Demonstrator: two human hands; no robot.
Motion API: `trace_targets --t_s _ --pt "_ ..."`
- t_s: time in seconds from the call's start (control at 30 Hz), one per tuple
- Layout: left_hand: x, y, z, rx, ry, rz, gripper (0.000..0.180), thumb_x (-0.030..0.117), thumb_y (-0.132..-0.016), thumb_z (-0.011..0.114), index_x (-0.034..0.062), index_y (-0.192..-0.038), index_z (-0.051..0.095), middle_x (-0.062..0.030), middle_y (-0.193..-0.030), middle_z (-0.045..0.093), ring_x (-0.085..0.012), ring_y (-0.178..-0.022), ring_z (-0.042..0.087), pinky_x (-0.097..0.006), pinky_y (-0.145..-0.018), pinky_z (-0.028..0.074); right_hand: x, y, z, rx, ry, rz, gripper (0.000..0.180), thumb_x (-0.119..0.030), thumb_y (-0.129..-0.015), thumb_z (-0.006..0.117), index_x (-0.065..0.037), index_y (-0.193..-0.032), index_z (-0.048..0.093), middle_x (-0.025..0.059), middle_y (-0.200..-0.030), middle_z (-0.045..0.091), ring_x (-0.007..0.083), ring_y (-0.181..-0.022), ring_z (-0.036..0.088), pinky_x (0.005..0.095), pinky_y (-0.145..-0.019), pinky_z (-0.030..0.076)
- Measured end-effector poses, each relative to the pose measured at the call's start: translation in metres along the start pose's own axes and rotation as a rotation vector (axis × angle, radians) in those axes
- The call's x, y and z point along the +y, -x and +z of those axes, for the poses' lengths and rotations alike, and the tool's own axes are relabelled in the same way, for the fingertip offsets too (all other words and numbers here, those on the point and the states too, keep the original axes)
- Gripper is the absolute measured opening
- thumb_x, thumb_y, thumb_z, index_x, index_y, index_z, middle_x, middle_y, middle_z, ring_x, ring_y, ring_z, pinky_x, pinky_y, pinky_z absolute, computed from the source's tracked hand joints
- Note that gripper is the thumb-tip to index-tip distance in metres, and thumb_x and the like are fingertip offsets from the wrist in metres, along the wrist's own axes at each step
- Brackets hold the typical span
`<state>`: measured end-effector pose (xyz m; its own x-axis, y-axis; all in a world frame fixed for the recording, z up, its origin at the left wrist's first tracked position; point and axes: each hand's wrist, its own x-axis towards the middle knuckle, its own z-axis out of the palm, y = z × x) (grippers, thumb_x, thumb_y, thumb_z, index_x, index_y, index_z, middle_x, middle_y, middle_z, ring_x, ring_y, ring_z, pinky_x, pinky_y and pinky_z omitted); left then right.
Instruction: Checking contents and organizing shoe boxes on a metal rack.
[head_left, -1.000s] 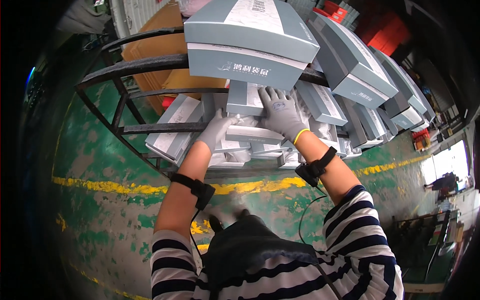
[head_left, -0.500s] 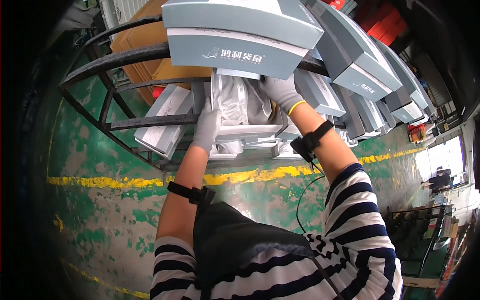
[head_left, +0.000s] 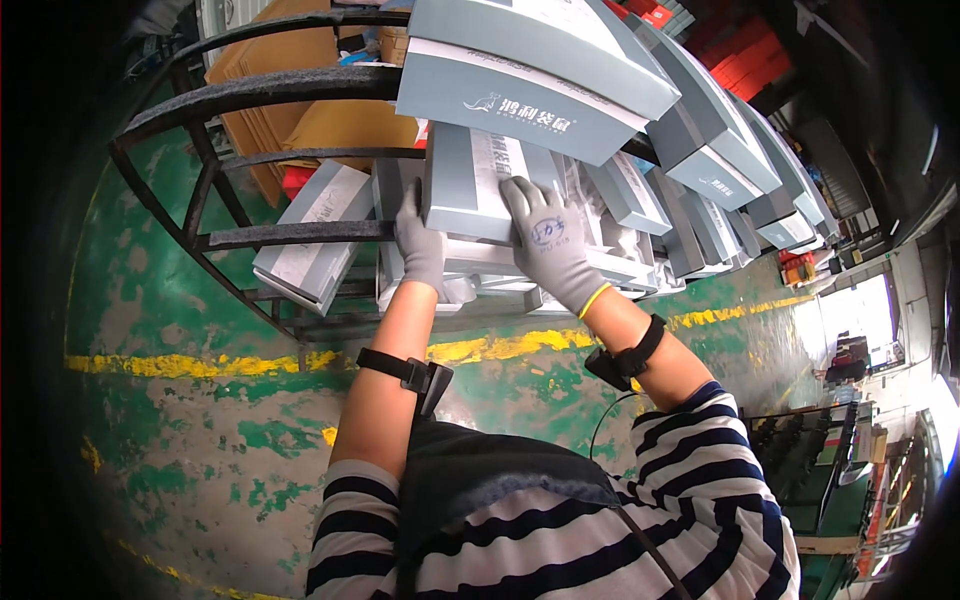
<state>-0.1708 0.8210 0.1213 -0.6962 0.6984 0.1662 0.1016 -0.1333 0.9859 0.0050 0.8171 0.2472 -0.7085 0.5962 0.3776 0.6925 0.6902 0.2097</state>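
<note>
Lid (head_left: 462,172), grey with a pale stripe, lies by the near edge of the rack (head_left: 300,236), long axis apparently running away beneath the upper box (head_left: 525,92), left hand (head_left: 420,242) at its left side, right hand (head_left: 550,242) over its near right corner, either's clamping impossible to tell.

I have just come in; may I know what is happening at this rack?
A person in gray gloves is handling a gray-blue box lid at a black metal rack. The left hand is at its left side; the right hand lies on top. A closed gray-blue box stands above it. Whether the lid sits fully down is unclear.
</note>
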Motion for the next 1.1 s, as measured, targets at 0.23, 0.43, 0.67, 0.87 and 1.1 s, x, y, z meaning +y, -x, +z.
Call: trace_targets --t_s 0.23,0.43,0.67,0.87,1.1 --pt "0.014 0.021 -0.026 -0.193 0.718 -0.16 0.047 0.01 -0.096 0.054 -0.0019 -0.142 0.049 -0.013 -0.139 0.056 -0.0222 -0.129 0.051 -0.031 -0.11 0.037 -0.007 0.004 0.006 -0.025 -0.027 0.086 0.076 -0.014 -0.068 0.075 -0.009 -0.137 0.046 0.0111 -0.135 0.054 0.0292 -0.122 0.055 0.044 -0.101 0.043" --pt "-0.002 0.067 -0.039 -0.303 0.124 0.026 0.08 0.024 -0.096 0.062 0.0005 -0.157 0.015 -0.0201 -0.157 0.028 -0.0285 -0.146 0.029 -0.04 -0.119 0.023 -0.016 0.0 0.008 0.007 -0.113 0.053 0.074 -0.013 -0.07 0.075 -0.009 -0.138 0.046 0.011 -0.137 0.054 0.0291 -0.125 0.054 0.0456 -0.104 0.041" --pt "-0.024 0.041 -0.044 -0.228 0.311 0.046 0.084 0.042 -0.095 0.067 0.0002 -0.153 0.024 -0.0194 -0.144 0.041 -0.0272 -0.132 0.043 -0.039 -0.113 0.033 -0.032 -0.008 0.015 -0.079 -0.068 0.005 0.074 -0.015 -0.073 0.074 -0.008 -0.14 0.044 0.011 -0.141 0.051 0.0276 -0.131 0.05 0.0494 -0.106 0.038" --pt "0.005 0.007 -0.071 -0.618 0.435 -0.205 0.073 0.015 -0.087 0.067 0.0011 -0.151 0.034 -0.0134 -0.144 0.047 -0.0233 -0.134 0.044 -0.037 -0.114 0.032 -0.032 -0.008 0.013 -0.225 0.02 0.024 0.083 -0.014 -0.078 0.068 -0.004 -0.151 0.031 0.0135 -0.151 0.04 0.0275 -0.142 0.037 0.0528 -0.113 0.03" --pt "0.085 -0.061 -0.046 -0.753 0.32 -0.301 0.068 0.02 -0.096 0.053 0.0064 -0.157 0.026 -0.0137 -0.156 0.038 -0.025 -0.142 0.039 -0.039 -0.116 0.031 -0.015 -0.006 0.001 -0.23 -0.095 -0.022 0.089 -0.015 -0.077 0.069 -0.005 -0.155 0.026 0.0142 -0.155 0.035 0.0294 -0.145 0.033 0.056 -0.114 0.027"
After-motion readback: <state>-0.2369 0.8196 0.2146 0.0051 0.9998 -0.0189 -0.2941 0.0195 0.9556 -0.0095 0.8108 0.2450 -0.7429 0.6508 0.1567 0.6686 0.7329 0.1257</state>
